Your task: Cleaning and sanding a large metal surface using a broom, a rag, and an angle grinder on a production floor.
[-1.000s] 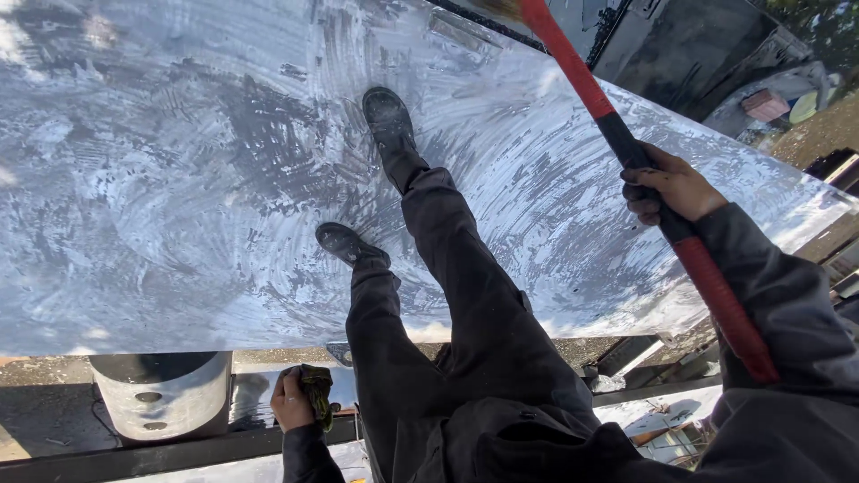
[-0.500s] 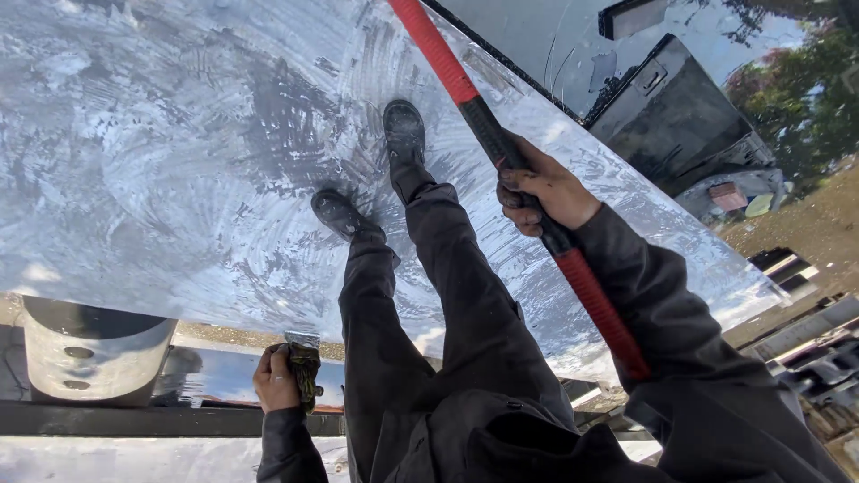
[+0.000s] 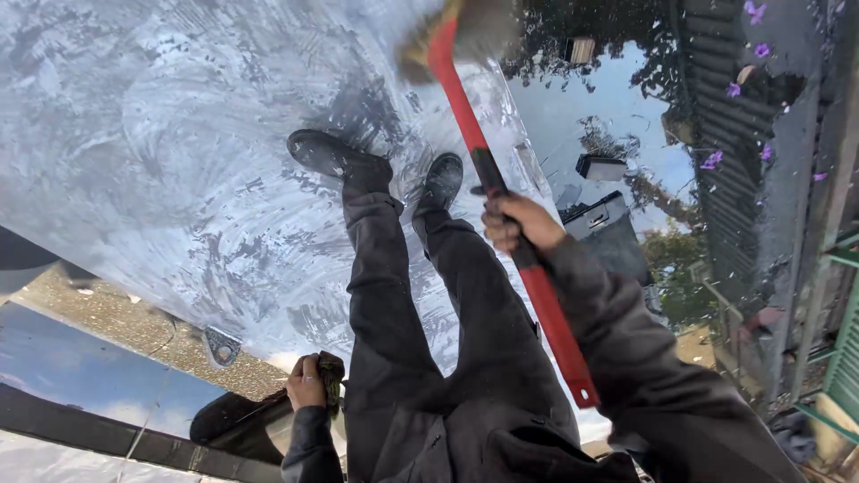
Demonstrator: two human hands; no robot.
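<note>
Your right hand (image 3: 514, 222) has its fingers wrapped tight around the red handle (image 3: 501, 210) of a broom, whose bristle head (image 3: 461, 36) lies blurred at the top of the view on the soapy, white-smeared panel (image 3: 152, 152) you stand on. Your left hand (image 3: 306, 383) hangs low beside your leg, fingers closed on a dark cloth (image 3: 331, 376). Both boots (image 3: 335, 154) are planted on the wet panel, just beside the handle.

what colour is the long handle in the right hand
Red, with a dark grip section where the right hand holds it; the broom handle shows clearly in the head view.
</note>
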